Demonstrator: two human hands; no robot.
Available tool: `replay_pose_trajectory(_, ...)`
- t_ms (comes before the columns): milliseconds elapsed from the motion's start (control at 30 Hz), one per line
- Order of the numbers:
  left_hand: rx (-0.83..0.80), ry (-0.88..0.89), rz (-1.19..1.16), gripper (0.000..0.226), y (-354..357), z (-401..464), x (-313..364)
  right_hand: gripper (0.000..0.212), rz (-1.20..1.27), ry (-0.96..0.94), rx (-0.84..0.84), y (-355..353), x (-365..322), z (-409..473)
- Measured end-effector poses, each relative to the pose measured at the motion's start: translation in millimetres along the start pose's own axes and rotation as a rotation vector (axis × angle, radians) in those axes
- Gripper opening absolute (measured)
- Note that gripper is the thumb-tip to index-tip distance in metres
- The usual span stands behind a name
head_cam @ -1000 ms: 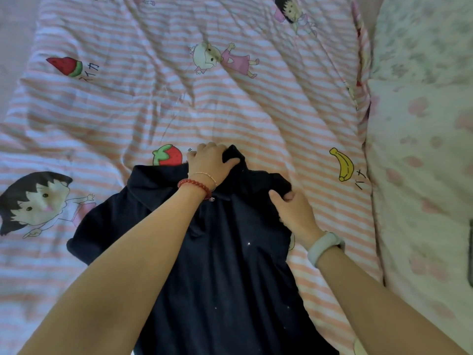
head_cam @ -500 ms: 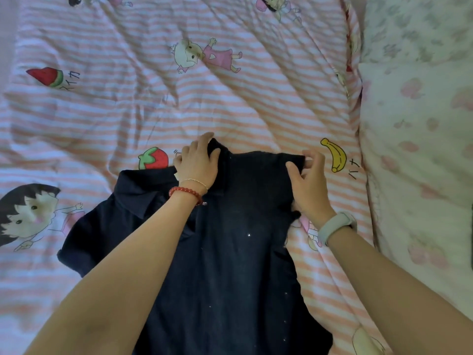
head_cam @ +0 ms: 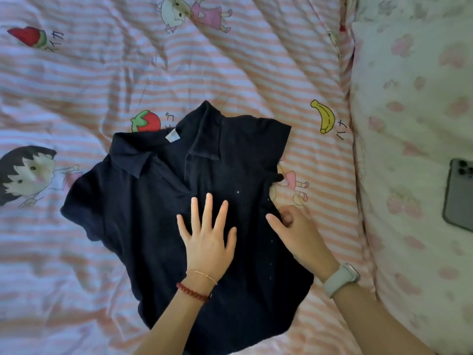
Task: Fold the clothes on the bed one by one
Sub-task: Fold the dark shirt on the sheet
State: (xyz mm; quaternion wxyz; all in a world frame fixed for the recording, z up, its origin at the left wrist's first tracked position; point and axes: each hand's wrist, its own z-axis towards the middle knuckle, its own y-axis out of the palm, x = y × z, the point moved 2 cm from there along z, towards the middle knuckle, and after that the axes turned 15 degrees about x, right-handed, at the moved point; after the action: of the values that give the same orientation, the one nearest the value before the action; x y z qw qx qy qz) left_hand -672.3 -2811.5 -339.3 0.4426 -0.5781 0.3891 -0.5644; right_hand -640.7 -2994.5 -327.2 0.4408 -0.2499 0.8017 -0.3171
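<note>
Open striped pink-and-white bedsheet [head_cam: 76, 80] lies left of and beyond the dark navy collared shirt [head_cam: 153, 213]. To the right, a floral cream pillow [head_cam: 409, 124] crowds close, bearing a grey smartphone [head_cam: 459, 196].

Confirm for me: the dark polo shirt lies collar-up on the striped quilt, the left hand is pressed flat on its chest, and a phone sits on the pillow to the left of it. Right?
Not quite. In the head view the phone lies on the floral bedding to the right of the polo shirt, not the left. The rest holds: the left hand is spread flat on the shirt's chest, on the striped quilt.
</note>
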Motion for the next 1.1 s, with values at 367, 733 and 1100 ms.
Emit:
replay_pose_trajectory(367, 0.176, -0.352, -0.212, 0.042, -28.7, -44.9, -9.3, 0.019, 0.107, 0.006, -0.072, -15.7, 55.3, -64.5)
replay_pose_trajectory(733, 0.257, -1.358, -0.727, 0.017, -45.3, -185.4, -72.5, 0.019, 0.203, -0.023, 0.247, -42.3, 69.1, -93.2)
replay_pose_trajectory(1100, 0.251, -1.23, -0.559, 0.024, -42.0, -207.4, -48.6, 0.008, 0.128, 0.013, 0.272, -52.9, 96.5, -97.0)
